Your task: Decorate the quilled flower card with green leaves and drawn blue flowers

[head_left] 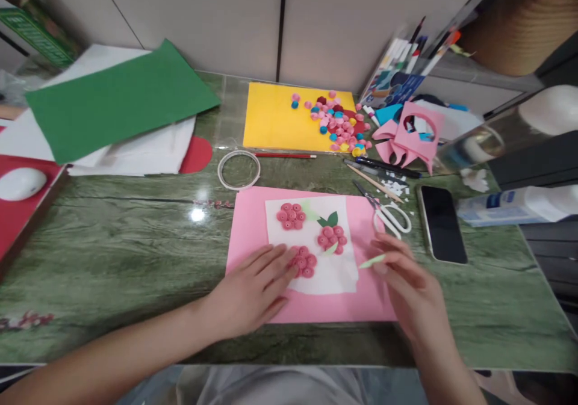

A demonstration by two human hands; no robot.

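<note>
My left hand [253, 287] lies flat with its fingers stretched over the left edge of a white paper sheet [336, 278], its fingertips at the lower pink paper flower [306, 262]. Between thumb and fingers, my right hand [410, 278] pinches a light green paper leaf [372, 261], just right of the sheet. Two more pink flowers sit on the sheet, an upper left one [291, 216] and a right one [332, 239]. Dark green leaves [329, 219] top the right flower, and a pale leaf lies across its lower edge. Pink paper [244, 218] lies underneath.
White-handled scissors [392, 217] and a phone [442, 224] lie to the right, near a white bottle [519, 205]. Behind are a tape roll [239, 170], a pencil [284, 155] and yellow paper [275, 116] with several coloured paper coils [341, 122]. Green paper [121, 101] rests at left.
</note>
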